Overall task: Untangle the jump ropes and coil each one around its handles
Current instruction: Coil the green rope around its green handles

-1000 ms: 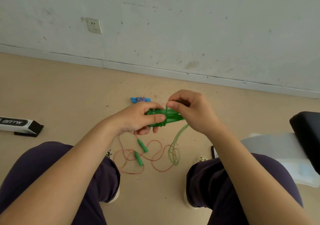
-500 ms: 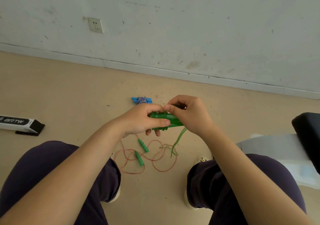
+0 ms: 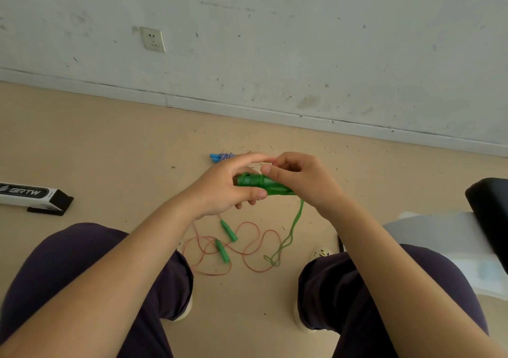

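Note:
Both hands hold a green jump rope bundle (image 3: 259, 183) above the floor, its cord wound around the paired handles. My left hand (image 3: 228, 185) grips the bundle's left end with thumb below and fingers stretched over the top. My right hand (image 3: 301, 180) pinches the right part. A loose green cord tail (image 3: 291, 229) hangs from the bundle down to the floor. Below lies an orange rope (image 3: 247, 250) in loose loops with two green handles (image 3: 228, 231). A blue rope (image 3: 221, 156), coiled on its handles, lies beyond my hands.
My knees in dark trousers frame the ropes on both sides. A white and black box (image 3: 33, 195) lies on the floor at left. A black and white seat (image 3: 486, 220) stands at right. The wall with a socket (image 3: 152, 40) runs behind.
The hanging green tail has grown shorter and its floor loop smaller. My left fingers have lifted and stretched over the bundle; my right hand shifted slightly up.

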A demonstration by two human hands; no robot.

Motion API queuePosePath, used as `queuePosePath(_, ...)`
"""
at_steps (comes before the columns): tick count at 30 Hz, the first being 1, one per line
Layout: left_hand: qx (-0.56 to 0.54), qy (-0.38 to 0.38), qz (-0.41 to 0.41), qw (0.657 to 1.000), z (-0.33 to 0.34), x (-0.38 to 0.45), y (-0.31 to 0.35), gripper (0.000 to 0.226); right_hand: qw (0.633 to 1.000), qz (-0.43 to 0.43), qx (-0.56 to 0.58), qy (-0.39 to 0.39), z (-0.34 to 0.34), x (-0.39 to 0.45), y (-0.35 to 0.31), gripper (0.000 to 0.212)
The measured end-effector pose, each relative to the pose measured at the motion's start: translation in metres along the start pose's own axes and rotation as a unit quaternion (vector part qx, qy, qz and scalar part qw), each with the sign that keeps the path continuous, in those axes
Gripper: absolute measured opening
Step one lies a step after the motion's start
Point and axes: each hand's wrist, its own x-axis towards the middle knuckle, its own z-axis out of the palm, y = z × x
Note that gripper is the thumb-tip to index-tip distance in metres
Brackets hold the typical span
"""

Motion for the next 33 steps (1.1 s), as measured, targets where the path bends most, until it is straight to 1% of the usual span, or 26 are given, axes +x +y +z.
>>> queuePosePath(3,-0.037,0.030,0.015,0.999,0.000,0.001,-0.001,0.044,0.997,0.007,0.069,-0.031,-0.001,-0.002,-0.002,0.031)
queuePosePath(5,-0.065,0.057,0.015,0.996,0.000,0.002,0.000,0.039,0.992,0.000,0.118,-0.051,-0.001,-0.002,-0.003,0.032)
queuePosePath(8,-0.152,0.126,-0.001,0.980,-0.002,0.004,0.005,0.031,0.983,0.012,0.173,-0.065,0.003,-0.002,-0.001,0.036)
queuePosePath(9,-0.183,0.149,-0.006,0.972,-0.004,0.005,0.007,0.029,0.984,0.019,0.169,-0.061,0.006,-0.002,0.000,0.031)
queuePosePath(11,-0.214,0.179,-0.010,0.960,-0.007,0.006,0.008,0.025,0.990,0.015,0.125,-0.055,0.011,-0.002,0.003,0.013)
queuePosePath(12,-0.214,0.186,-0.013,0.959,-0.008,0.006,0.007,0.024,0.993,0.008,0.100,-0.055,0.014,-0.002,0.004,0.006)
queuePosePath(15,-0.215,0.185,-0.017,0.959,-0.007,0.005,0.005,0.024,0.998,-0.009,0.034,-0.047,0.016,-0.002,0.003,0.015)
queuePosePath(19,-0.205,0.210,-0.027,0.956,-0.004,0.005,0.002,0.020,0.999,-0.032,-0.003,-0.041,0.019,-0.001,-0.001,0.016)
queuePosePath(24,-0.185,0.232,-0.017,0.955,-0.010,0.007,-0.001,0.028,0.994,-0.076,-0.058,-0.051,0.017,-0.005,-0.007,0.024)
queuePosePath(29,-0.077,0.249,-0.006,0.965,-0.002,0.010,-0.008,0.027,0.988,-0.124,-0.091,-0.035,0.019,-0.011,-0.011,0.027)
queuePosePath(31,-0.054,0.243,-0.012,0.968,0.001,0.013,-0.009,0.027,0.987,-0.134,-0.084,-0.034,0.016,-0.011,-0.010,0.026)
queuePosePath(33,-0.048,0.206,-0.038,0.977,0.000,0.014,-0.009,0.030,0.986,-0.138,-0.088,-0.026,0.011,-0.011,-0.009,0.020)
